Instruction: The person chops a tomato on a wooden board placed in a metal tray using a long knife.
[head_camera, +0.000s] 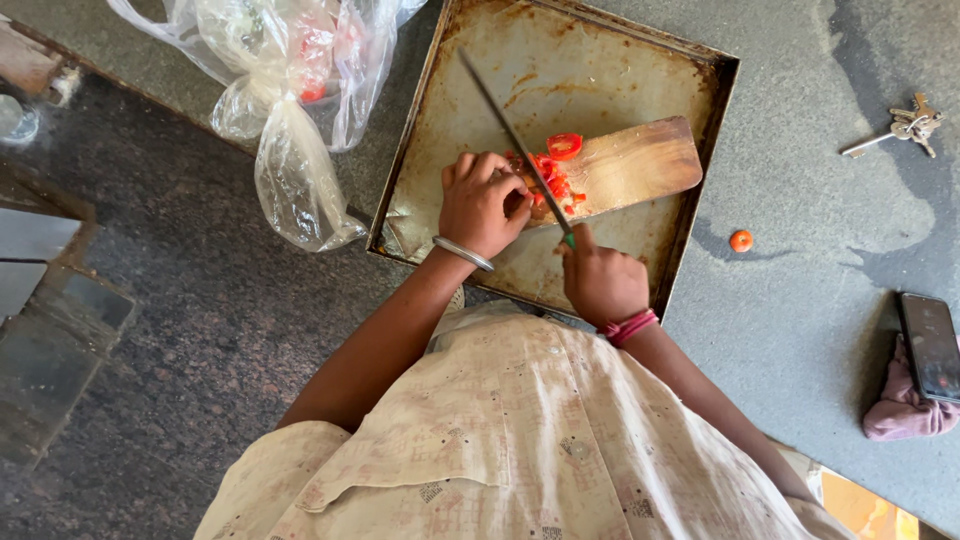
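A wooden cutting board (635, 165) lies in a worn metal tray (560, 70). Cut red tomato pieces (557, 170) sit on the board's near end. My left hand (482, 203), with a metal bangle on the wrist, presses down on the tomato with curled fingers. My right hand (603, 283), with a pink band on the wrist, grips the green handle of a long knife (512, 130). The blade runs diagonally over the tomato, right beside my left fingers.
Clear plastic bags (290, 100) with red items lie left of the tray. A small tomato piece (741, 240) rests on the grey counter to the right. Keys (905, 127), a phone (932, 345) and a pink cloth (905, 412) are at far right.
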